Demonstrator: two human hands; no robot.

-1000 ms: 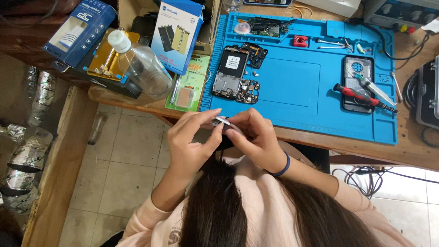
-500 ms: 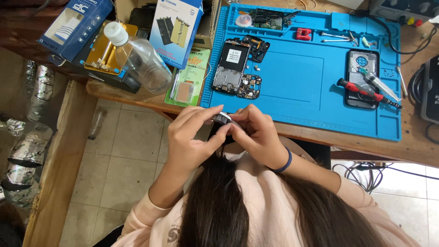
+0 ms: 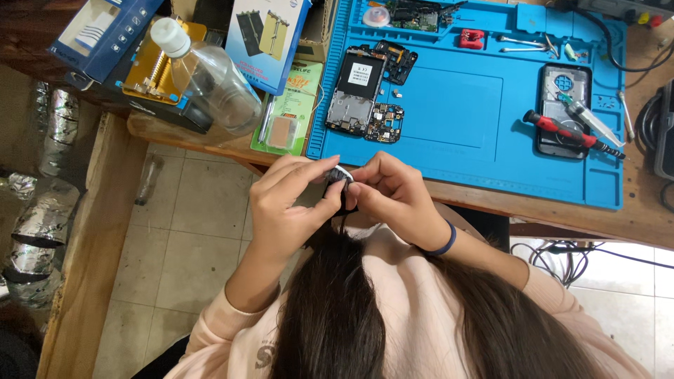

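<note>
Just left of centre frame, off the table [image 3: 562, 207] edge, left hand [image 3: 284, 207] and right hand [image 3: 393, 196] pinch one small dark part [image 3: 342, 173] between fingertips, so a slipped grip would likely drop it to the tiled floor [image 3: 182, 238].

Bare mat [image 3: 456, 105] centre lies open; dismantled phone [image 3: 361, 91] and screwdriver [image 3: 569, 130] flank it.
</note>
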